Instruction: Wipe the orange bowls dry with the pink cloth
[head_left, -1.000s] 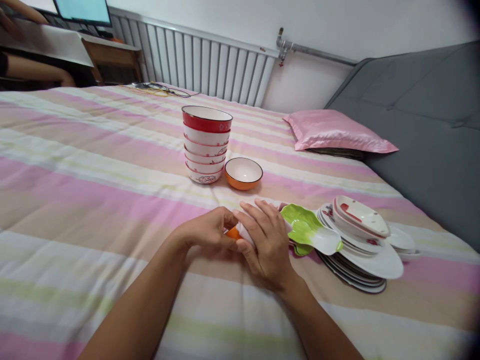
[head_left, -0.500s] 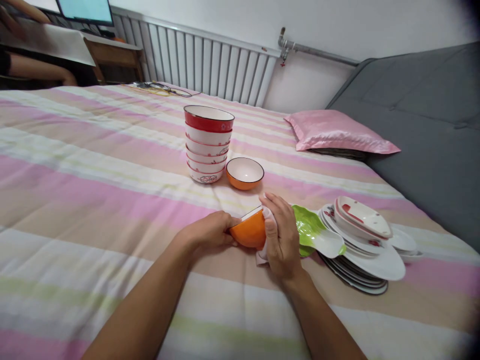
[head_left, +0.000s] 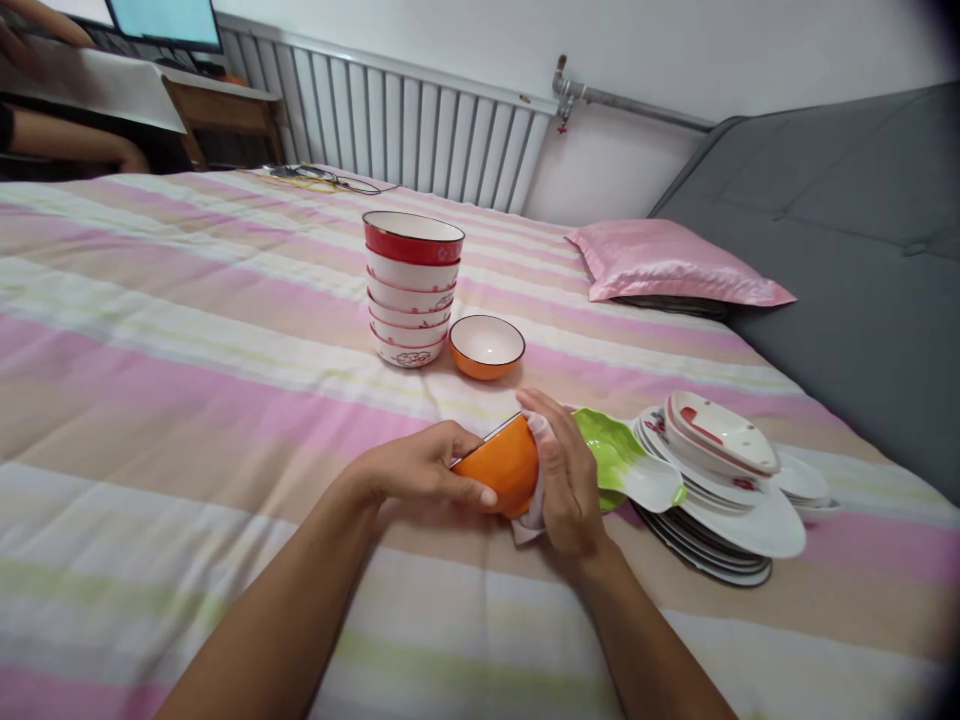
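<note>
An orange bowl (head_left: 501,468) with a white inside is tilted on its side between my hands, low over the bed. My left hand (head_left: 424,465) grips its left edge, with the thumb along the outer wall. Against the bowl's right side, my right hand (head_left: 566,475) presses a pale pink cloth (head_left: 534,515), its fingers closed over it. A second orange bowl (head_left: 487,345) stands upright just beyond. Beside that rises a stack of white and red bowls (head_left: 414,290). Green leaf-shaped dishes (head_left: 611,445) lie right of my right hand, next to piled white plates (head_left: 772,525).
Everything rests on a bed with a striped sheet (head_left: 187,420). A pink pillow (head_left: 675,260) lies by the grey headboard (head_left: 840,210). Cables (head_left: 322,180) lie at the far edge, before a radiator (head_left: 405,125). Another person's arm and leg (head_left: 67,140) show by a desk at the far left.
My left thumb has shifted from the rim onto the bowl's outer wall. The bowl has turned slightly in my hands, with the cloth still against it.
</note>
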